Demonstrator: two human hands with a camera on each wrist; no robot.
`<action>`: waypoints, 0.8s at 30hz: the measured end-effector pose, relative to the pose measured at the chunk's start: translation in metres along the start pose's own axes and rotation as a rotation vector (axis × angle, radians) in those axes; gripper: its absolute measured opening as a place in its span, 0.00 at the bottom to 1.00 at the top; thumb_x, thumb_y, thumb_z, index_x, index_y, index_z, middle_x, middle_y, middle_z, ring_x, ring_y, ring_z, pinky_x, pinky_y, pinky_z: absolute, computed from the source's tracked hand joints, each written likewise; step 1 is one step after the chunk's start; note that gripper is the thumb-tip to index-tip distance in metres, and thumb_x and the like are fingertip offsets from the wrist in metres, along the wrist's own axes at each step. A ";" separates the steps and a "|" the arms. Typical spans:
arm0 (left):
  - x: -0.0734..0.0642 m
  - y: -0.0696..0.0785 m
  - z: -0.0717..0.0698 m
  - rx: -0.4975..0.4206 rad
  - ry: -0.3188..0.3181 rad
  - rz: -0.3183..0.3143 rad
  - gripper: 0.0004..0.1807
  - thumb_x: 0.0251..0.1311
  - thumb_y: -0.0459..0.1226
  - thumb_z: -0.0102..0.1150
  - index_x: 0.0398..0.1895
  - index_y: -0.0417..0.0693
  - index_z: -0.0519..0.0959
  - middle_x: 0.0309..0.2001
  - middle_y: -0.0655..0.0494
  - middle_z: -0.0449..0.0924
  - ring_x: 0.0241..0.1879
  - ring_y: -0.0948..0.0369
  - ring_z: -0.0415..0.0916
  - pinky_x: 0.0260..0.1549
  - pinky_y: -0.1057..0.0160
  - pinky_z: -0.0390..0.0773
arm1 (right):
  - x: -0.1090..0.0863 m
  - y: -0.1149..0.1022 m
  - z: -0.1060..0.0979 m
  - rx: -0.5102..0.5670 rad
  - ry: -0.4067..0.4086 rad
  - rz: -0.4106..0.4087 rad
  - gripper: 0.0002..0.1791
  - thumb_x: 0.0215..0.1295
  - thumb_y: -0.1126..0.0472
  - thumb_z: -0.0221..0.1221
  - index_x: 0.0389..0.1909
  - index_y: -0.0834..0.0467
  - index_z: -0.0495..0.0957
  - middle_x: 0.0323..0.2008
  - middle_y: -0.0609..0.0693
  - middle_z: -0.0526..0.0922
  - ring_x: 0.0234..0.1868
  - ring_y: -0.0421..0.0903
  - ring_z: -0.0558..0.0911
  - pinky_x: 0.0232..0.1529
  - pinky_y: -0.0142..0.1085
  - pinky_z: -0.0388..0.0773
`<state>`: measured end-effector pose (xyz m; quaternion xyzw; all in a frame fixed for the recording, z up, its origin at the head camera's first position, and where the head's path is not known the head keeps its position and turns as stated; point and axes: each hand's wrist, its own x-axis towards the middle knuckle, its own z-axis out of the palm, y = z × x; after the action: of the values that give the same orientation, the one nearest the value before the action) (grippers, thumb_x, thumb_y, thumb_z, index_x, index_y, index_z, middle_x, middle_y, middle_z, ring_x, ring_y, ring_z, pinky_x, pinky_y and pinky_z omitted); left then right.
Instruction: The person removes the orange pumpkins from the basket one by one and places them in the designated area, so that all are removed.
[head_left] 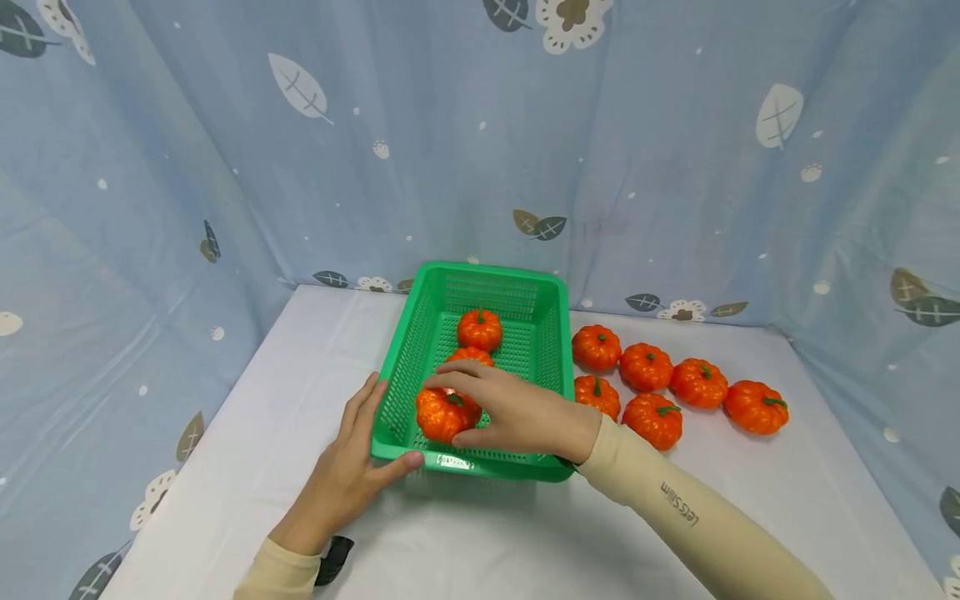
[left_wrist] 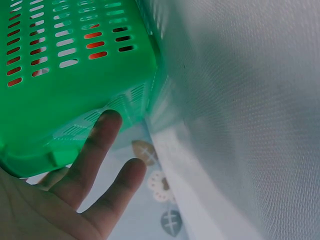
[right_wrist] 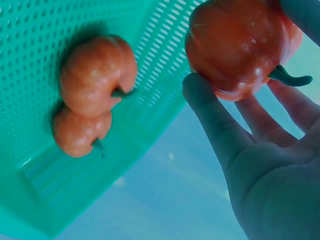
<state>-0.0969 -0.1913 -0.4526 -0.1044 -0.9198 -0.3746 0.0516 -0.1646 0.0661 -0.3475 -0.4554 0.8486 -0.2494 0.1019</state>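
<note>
A green plastic basket (head_left: 567, 367) with slotted walls stands on the white-covered table. My right hand (head_left: 517, 408) grips a small orange pumpkin (right_wrist: 240, 45) with a green stem, over the near part of the basket. In the right wrist view, thumb and fingers reach around its underside and sides. Farther back inside lie two more pumpkins, the rear one (head_left: 480, 329) and a middle one (head_left: 471, 357) partly hidden by the hand. At the near left corner rests my left hand (head_left: 341, 475), its thumb on the front rim and its straight fingers (left_wrist: 107, 130) along the outer wall.
Right of the basket several pumpkins lie in two rows, among them a back-row pumpkin (head_left: 699, 382) and a front-row pumpkin (head_left: 652, 421). A blue patterned curtain (head_left: 450, 150) hangs behind and beside the table (head_left: 322, 333). A black object (head_left: 333, 560) is at the left wrist.
</note>
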 end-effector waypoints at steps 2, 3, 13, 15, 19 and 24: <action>0.000 0.001 0.000 0.001 0.001 0.003 0.57 0.60 0.59 0.67 0.83 0.64 0.41 0.81 0.67 0.35 0.68 0.40 0.66 0.51 0.32 0.73 | -0.009 0.000 -0.005 0.023 0.041 0.012 0.36 0.63 0.54 0.71 0.71 0.48 0.69 0.70 0.44 0.67 0.67 0.42 0.70 0.60 0.36 0.74; 0.001 0.001 0.000 -0.001 0.002 0.006 0.57 0.60 0.59 0.68 0.83 0.64 0.41 0.81 0.66 0.35 0.68 0.40 0.66 0.52 0.32 0.73 | -0.014 0.000 -0.007 0.032 0.063 0.015 0.36 0.63 0.54 0.71 0.72 0.48 0.69 0.70 0.43 0.67 0.67 0.41 0.70 0.59 0.36 0.75; -0.001 0.000 -0.002 0.019 0.012 -0.014 0.58 0.59 0.58 0.69 0.83 0.64 0.40 0.81 0.65 0.34 0.68 0.38 0.64 0.52 0.31 0.72 | -0.060 0.004 -0.017 0.029 0.210 0.058 0.40 0.63 0.50 0.71 0.74 0.44 0.66 0.72 0.40 0.64 0.68 0.41 0.71 0.58 0.38 0.77; -0.001 0.000 -0.002 0.022 0.014 -0.012 0.58 0.59 0.58 0.69 0.83 0.63 0.41 0.81 0.65 0.35 0.68 0.38 0.64 0.52 0.31 0.72 | -0.068 0.006 -0.016 0.014 0.238 0.071 0.40 0.62 0.49 0.72 0.74 0.43 0.67 0.72 0.39 0.64 0.67 0.40 0.71 0.58 0.39 0.77; -0.001 0.001 -0.002 0.019 0.012 -0.014 0.58 0.59 0.58 0.69 0.83 0.63 0.41 0.81 0.65 0.34 0.68 0.38 0.63 0.53 0.31 0.71 | -0.084 0.008 -0.017 -0.014 0.307 0.089 0.41 0.61 0.51 0.73 0.74 0.43 0.67 0.73 0.41 0.64 0.62 0.44 0.76 0.55 0.43 0.79; -0.001 0.002 -0.001 0.020 0.010 -0.015 0.58 0.59 0.58 0.69 0.83 0.64 0.40 0.81 0.65 0.35 0.68 0.39 0.64 0.53 0.32 0.72 | -0.108 0.014 -0.023 -0.032 0.398 0.131 0.42 0.58 0.54 0.75 0.73 0.43 0.67 0.74 0.41 0.63 0.66 0.47 0.73 0.57 0.50 0.78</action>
<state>-0.0955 -0.1906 -0.4508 -0.0951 -0.9239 -0.3665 0.0545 -0.1231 0.1693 -0.3408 -0.3426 0.8836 -0.3136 -0.0590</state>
